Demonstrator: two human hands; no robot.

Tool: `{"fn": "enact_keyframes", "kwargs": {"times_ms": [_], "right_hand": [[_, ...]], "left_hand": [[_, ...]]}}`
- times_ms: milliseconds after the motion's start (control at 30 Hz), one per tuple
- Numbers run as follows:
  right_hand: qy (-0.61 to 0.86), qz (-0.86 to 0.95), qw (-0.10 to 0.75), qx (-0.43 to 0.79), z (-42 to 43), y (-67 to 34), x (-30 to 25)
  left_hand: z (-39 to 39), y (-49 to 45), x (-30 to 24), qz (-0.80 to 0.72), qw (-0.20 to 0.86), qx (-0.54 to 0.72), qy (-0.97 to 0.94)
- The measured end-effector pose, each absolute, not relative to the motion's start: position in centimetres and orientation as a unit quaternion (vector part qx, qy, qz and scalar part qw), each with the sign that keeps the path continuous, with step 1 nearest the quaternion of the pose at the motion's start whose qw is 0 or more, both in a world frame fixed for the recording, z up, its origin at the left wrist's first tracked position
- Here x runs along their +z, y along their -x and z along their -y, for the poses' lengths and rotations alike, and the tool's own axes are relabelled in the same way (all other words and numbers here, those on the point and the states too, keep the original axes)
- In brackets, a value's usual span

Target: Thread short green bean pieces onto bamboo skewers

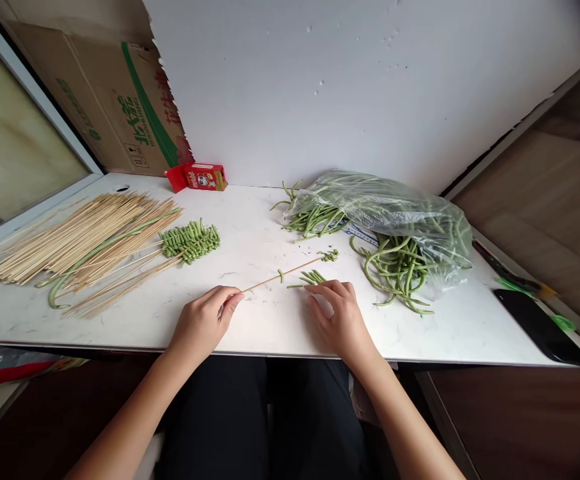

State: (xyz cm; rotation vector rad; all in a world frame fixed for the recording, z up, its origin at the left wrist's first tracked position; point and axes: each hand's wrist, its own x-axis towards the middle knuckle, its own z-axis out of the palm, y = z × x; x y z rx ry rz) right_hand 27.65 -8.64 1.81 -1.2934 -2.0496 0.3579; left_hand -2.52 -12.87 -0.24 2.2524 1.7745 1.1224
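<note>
My left hand (207, 315) pinches the near end of a thin bamboo skewer (265, 282), which slants up to the right over the table. One short piece of green bean (281, 275) is threaded crosswise on it. My right hand (339, 313) rests at a small pile of cut bean pieces (313, 277); its fingertips touch the near side of the pile, with thumb and forefinger apart. By the skewer's far tip lie a few shorter bean bits (329, 255). To the left, finished bean skewers (190, 241) lie stacked, tightly packed with green pieces.
Loose bamboo skewers (80, 233) lie at left with a long bean (105, 243) across them. A clear plastic bag (385, 200) of long beans (400, 270) lies at right. A red box (205, 177), a cardboard box (100, 100) and a black phone (540, 325) are around.
</note>
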Motion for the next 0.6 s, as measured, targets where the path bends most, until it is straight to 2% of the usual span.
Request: {"fn": "enact_keyframes", "kwargs": {"times_ms": [200,333,400,467,600], "right_hand": [[0.505,0.831,0.233,0.028,6.6,-25.3,2.2],[0.514,0.830,0.215,0.027,6.0,-24.7,2.4],[0.508,0.823,0.247,0.053,6.1,-25.1,2.5],[0.506,0.795,0.314,0.113,6.4,-26.0,2.4],[0.549,0.624,0.462,0.309,6.6,-28.4,1.8]], "left_hand": [[12.7,2.9,-0.5,-0.581,0.040,0.362,-0.727],[12.7,2.8,-0.6,-0.578,0.054,0.366,-0.728],[12.6,2.8,-0.7,-0.576,0.060,0.370,-0.727],[12.6,2.9,-0.7,-0.574,0.064,0.370,-0.727],[12.6,3.0,-0.8,-0.563,0.065,0.369,-0.736]]}}
